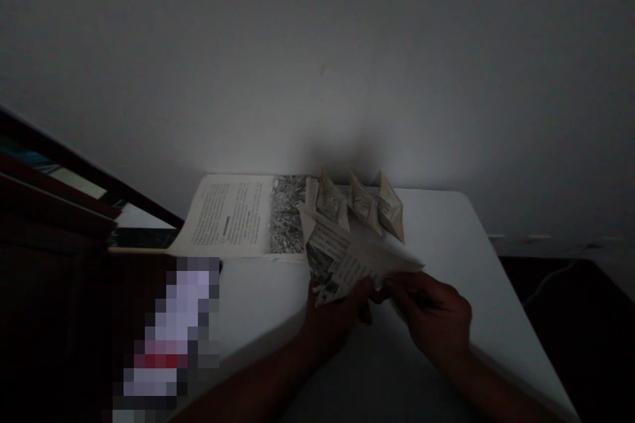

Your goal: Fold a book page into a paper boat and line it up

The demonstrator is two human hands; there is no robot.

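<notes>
A partly folded sheet of printed paper [342, 258] is held up over the table between my two hands. My left hand [337, 314] grips its lower left part, thumb on the front and the other fingers mostly behind. The fingers of my right hand [434, 310] pinch the lower right edge, close to my left thumb. Just beyond the sheet stand three folded paper boats [364, 205] in a row, made of similar printed paper. To their left lies an open book [228, 215] with text and a dark picture.
The white table [476, 264] has its far edge against a grey wall [317, 66]. A blurred-out bright patch [169, 324] covers the table's left side. Dark wooden slats [59, 192] stand at the left. A pale cable [555, 281] runs beyond the right edge.
</notes>
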